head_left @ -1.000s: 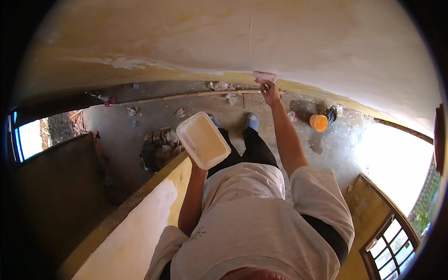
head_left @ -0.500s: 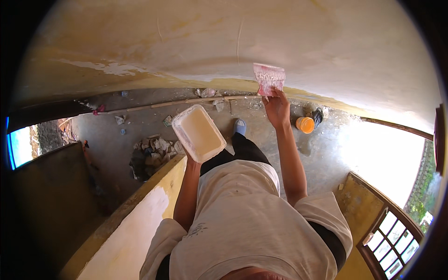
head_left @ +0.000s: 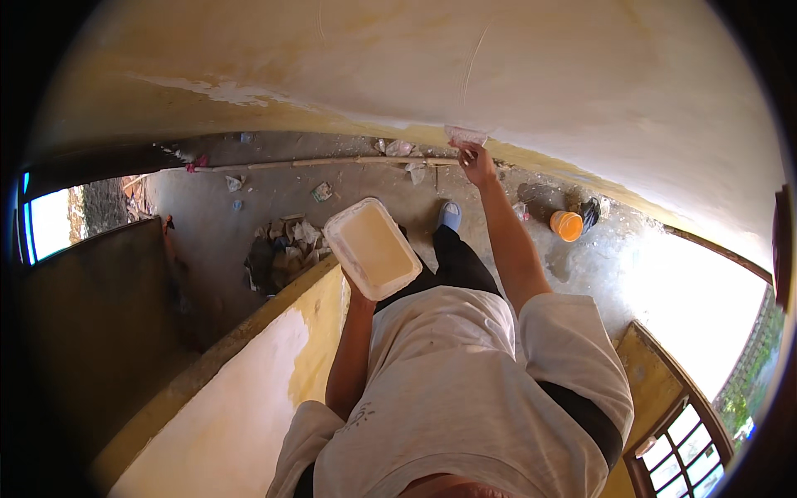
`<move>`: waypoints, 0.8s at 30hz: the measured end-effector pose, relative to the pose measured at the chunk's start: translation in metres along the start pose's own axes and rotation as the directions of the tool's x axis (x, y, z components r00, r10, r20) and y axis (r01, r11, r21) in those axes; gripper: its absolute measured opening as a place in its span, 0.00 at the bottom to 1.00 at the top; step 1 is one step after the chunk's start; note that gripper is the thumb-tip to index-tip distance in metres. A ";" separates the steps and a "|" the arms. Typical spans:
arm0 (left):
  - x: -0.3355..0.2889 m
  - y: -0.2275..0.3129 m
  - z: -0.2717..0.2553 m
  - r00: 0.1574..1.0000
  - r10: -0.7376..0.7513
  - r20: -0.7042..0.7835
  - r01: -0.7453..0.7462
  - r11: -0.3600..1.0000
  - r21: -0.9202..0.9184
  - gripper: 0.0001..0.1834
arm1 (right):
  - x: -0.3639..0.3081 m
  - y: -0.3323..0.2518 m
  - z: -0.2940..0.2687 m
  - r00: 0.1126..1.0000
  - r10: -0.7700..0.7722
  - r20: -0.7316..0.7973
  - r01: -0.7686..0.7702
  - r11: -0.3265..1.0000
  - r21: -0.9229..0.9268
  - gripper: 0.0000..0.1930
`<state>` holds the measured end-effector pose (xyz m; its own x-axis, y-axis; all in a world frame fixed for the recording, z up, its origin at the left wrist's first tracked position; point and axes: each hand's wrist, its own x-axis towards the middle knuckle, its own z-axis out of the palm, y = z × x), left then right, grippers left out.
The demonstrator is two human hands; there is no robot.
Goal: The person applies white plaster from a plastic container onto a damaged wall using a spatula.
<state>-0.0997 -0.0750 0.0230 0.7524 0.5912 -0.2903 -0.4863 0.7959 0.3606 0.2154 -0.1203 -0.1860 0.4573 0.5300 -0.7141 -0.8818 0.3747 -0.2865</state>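
Under the white tub, the left hand holds it, fingers hidden; the right hand pinches a pinkish scraper.

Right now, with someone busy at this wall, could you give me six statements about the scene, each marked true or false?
1. The left hand holds a pale tub. True.
2. Only one hand is holding something. False: the right hand holds a flat, pinkish spreader up at the wall.
3. An orange bucket is on the floor beside a dark bag. True.
4. The tub is round. False: it is rectangular with rounded corners.
5. A long, thin pole lies along the floor. True.
6. No footwear shows. False: a blue-grey slipper is visible.
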 end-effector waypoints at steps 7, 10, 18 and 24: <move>-0.006 -0.001 -0.004 0.999 0.040 -0.003 -0.040 0.993 -0.114 0.33 | -0.078 -0.038 0.077 0.976 -0.122 0.179 0.095 0.984 0.152 0.04; -0.007 -0.002 -0.005 0.999 0.045 0.002 -0.044 0.986 -0.162 0.33 | -0.144 -0.039 0.074 0.957 -0.158 0.244 0.128 0.983 0.133 0.06; -0.012 -0.001 -0.020 0.992 -0.026 0.125 0.029 0.999 -0.021 0.34 | -0.081 -0.009 -0.019 0.992 -0.028 0.120 0.044 0.990 -0.135 0.08; -0.018 0.005 -0.025 0.989 -0.058 -0.138 0.048 0.996 -0.070 0.37 | -0.006 -0.002 -0.028 0.992 -0.033 -0.125 0.016 0.991 -0.132 0.06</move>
<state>-0.1263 -0.0787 0.0079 0.7105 0.5566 -0.4306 -0.4792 0.8308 0.2831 0.2116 -0.1454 -0.1989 0.4681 0.4178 -0.7786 -0.8817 0.2798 -0.3800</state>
